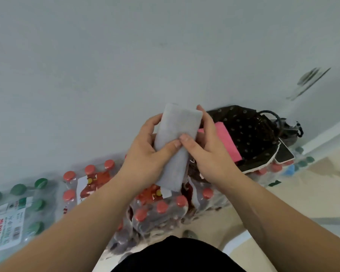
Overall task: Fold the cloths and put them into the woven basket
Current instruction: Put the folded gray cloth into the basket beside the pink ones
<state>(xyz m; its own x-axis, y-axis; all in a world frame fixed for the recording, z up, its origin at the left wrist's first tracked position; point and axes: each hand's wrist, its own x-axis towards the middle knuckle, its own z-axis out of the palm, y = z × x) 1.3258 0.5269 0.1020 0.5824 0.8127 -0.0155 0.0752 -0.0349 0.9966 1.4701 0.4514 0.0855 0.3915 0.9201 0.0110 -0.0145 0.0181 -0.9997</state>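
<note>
A grey cloth [175, 130], folded into a narrow strip, stands up in the air between my hands. My left hand [145, 154] grips its left side, thumb pressed across the front. My right hand [206, 152] grips the right edge, thumb meeting the left thumb on the cloth. Behind and to the right is the basket [249, 126], lined with dark dotted fabric, resting on bottle packs against the wall. A folded pink cloth [226, 142] lies inside it, partly hidden by my right hand.
Shrink-wrapped packs of red-capped bottles [161, 207] sit below my hands, and a pack of green-capped bottles [18, 205] lies at the left. A dark phone-like slab [284, 153] leans at the basket's right rim. A pale wall [126, 55] fills the background.
</note>
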